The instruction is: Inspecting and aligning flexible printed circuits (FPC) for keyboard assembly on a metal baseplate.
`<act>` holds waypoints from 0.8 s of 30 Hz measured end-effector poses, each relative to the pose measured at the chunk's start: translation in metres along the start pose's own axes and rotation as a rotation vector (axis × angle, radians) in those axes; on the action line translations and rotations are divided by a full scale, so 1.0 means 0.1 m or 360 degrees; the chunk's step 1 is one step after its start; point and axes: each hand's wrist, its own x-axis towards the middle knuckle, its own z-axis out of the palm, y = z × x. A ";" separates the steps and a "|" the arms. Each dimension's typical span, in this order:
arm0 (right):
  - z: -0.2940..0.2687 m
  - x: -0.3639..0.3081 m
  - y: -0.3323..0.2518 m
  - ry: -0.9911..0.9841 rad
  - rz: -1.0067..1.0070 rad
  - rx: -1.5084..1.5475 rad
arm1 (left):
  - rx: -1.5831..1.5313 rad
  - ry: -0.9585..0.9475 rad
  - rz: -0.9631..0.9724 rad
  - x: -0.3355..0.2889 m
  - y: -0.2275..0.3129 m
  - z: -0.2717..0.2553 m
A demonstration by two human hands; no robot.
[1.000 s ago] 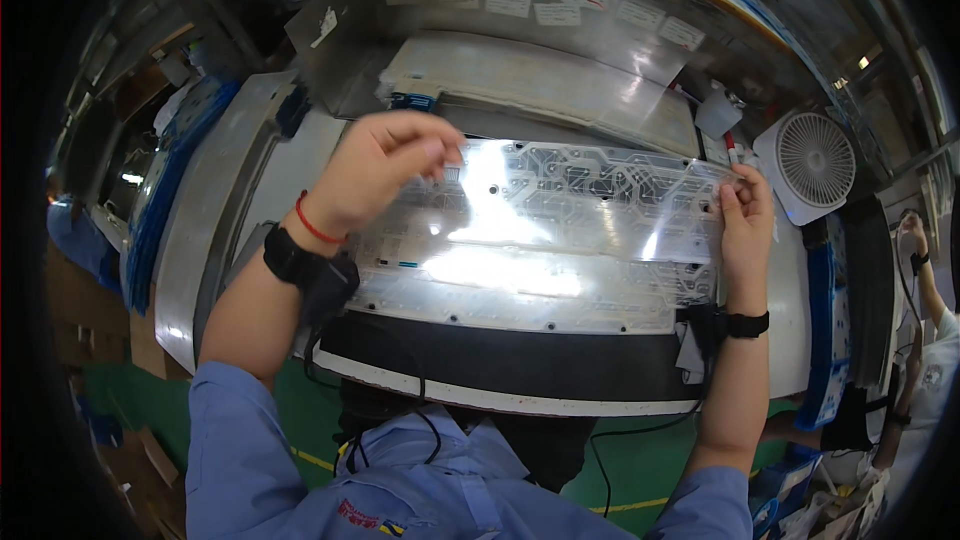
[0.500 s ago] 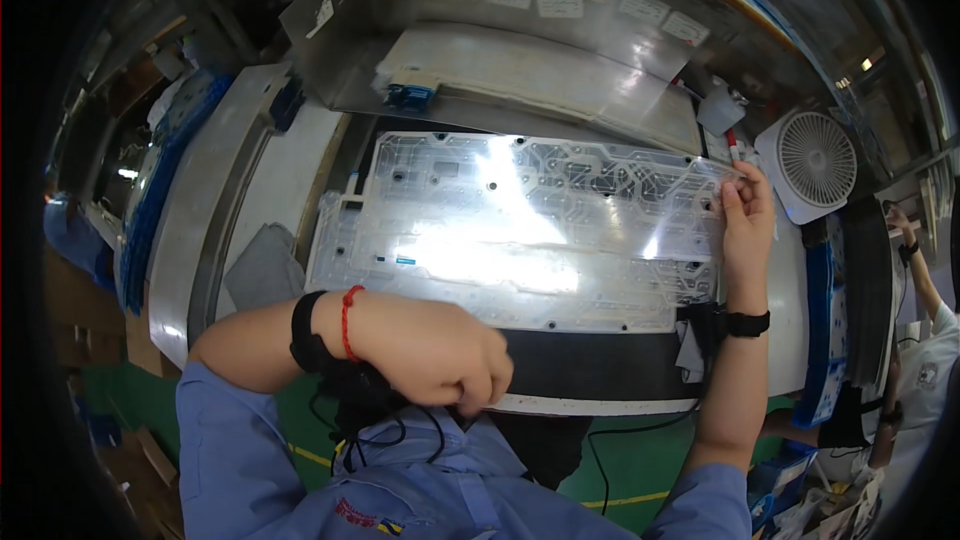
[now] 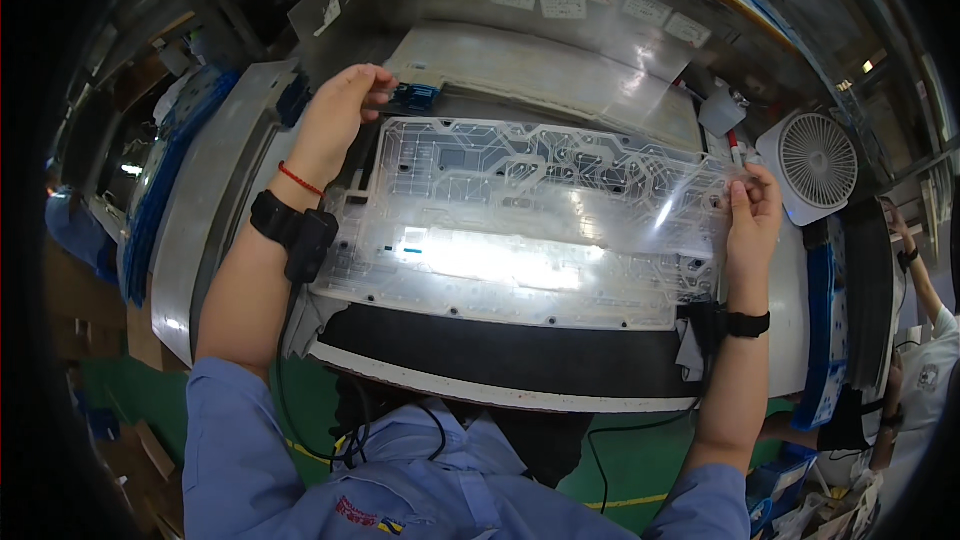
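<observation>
Head view: we hold the clear circuit film (image 3: 540,190) at centre frame, our left hand (image 3: 335,120) pinching its upper-left corner, our right hand (image 3: 752,215) pinching its right edge. We judge that keeping it taut and square over the metal plate (image 3: 480,290) works best. The grey workbench (image 3: 200,210) carries a white fan (image 3: 815,162) at upper right.

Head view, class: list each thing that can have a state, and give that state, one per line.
clear circuit sheet: held flat over the pale plate, both ends gripped
left hand: pinching the sheet's far left corner
right hand: pinching the sheet's right edge
white fan: upright; running or not, unclear
</observation>
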 end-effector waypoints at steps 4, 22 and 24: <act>-0.02 0.00 0.01 0.0077 0.0037 0.0016 | -0.0171 -0.0265 -0.0325 -0.01 0.01 0.03; -0.07 0.02 0.09 0.0193 0.0257 -0.0025 | -0.0300 -0.0720 -0.0353 -0.13 0.09 0.13; -0.10 0.03 0.12 0.0212 0.0259 -0.0039 | -0.0361 -0.0705 -0.0346 -0.14 0.11 0.15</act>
